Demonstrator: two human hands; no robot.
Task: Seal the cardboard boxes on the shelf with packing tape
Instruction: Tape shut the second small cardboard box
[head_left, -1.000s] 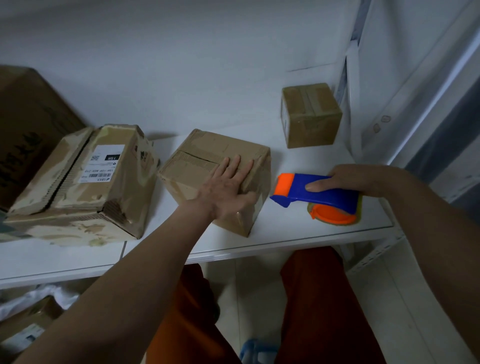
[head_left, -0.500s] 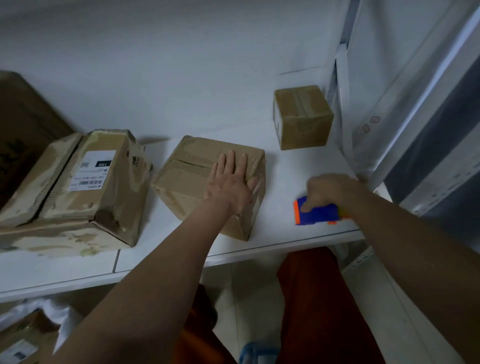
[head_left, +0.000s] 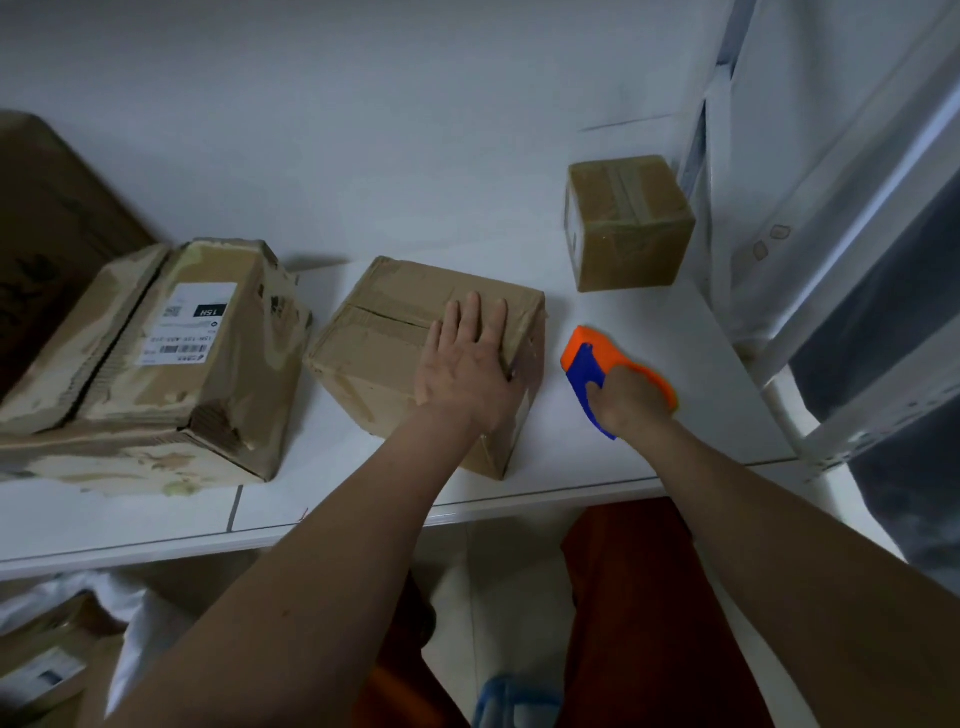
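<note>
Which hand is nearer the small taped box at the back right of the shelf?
Right. The right hand, gripping the tape dispenser, sits in front of the small box; the left hand lies flat on the middle box, farther left.

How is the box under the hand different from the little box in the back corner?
The middle box is bigger; the corner box is smaller. The middle box's top seam gapes untaped, while tape runs across the corner box. The left hand presses only the middle box. Both are brown cardboard on the shelf.
</note>
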